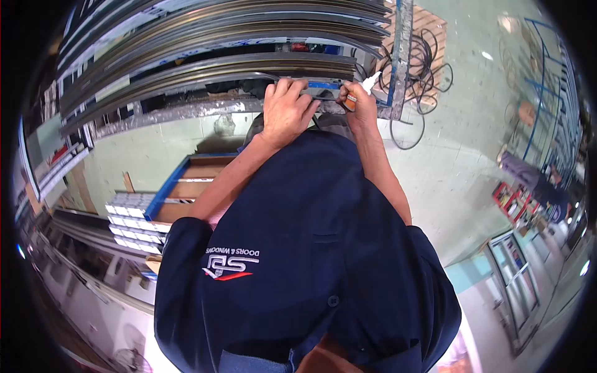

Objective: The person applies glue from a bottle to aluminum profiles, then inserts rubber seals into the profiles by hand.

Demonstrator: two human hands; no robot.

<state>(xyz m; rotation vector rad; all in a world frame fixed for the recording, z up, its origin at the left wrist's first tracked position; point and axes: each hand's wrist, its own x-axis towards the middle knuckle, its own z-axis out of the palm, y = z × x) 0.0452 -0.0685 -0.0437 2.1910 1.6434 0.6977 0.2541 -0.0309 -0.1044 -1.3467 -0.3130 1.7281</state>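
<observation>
My right hand [360, 107] is closed around a small bottle [351, 99] with an orange label and a white nozzle tip pointing up and to the right. To its left, my left hand [287, 110] has its fingers curled over a thin dark strip [266, 75] at the near edge of the rack. The strip shows on both sides of the fingers; its exact grip is partly hidden. Long dark profiles [205, 68] lie in rows just beyond both hands.
Black tubing or cord [423, 68] lies in loops on a wooden pallet at right. A grey rack beam [186, 113] runs before me. White-ended stacked profiles [129, 221] and a blue-edged frame [168, 189] stand at left. Another person [547, 193] is far right beside a red case [515, 202].
</observation>
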